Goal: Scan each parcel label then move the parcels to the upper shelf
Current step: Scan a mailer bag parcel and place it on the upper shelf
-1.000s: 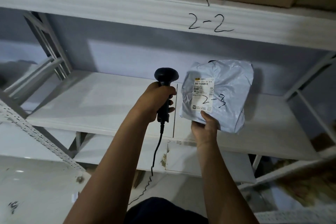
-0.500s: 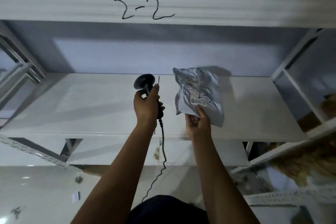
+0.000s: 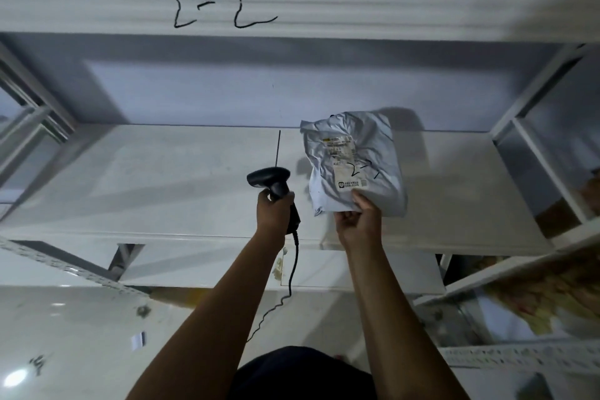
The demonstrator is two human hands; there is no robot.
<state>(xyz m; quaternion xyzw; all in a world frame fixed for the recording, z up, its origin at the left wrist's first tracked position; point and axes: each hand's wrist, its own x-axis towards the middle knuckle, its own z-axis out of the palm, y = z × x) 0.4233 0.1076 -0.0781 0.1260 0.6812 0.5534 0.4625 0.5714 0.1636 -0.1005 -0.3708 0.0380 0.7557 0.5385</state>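
While your left hand (image 3: 274,211) grips the handle of the black scanner (image 3: 271,180) over the middle of the white shelf (image 3: 162,178), your right hand (image 3: 358,221) pinches the lower edge of the grey parcel (image 3: 357,153). You hold this parcel over the right half of the shelf, its label (image 3: 344,162) turned up to you; I cannot tell if it touches the shelf. The scanner cable (image 3: 293,269) hangs down before the shelf. Above the shelf, the upper shelf (image 3: 389,0) carries the written mark "2-2".
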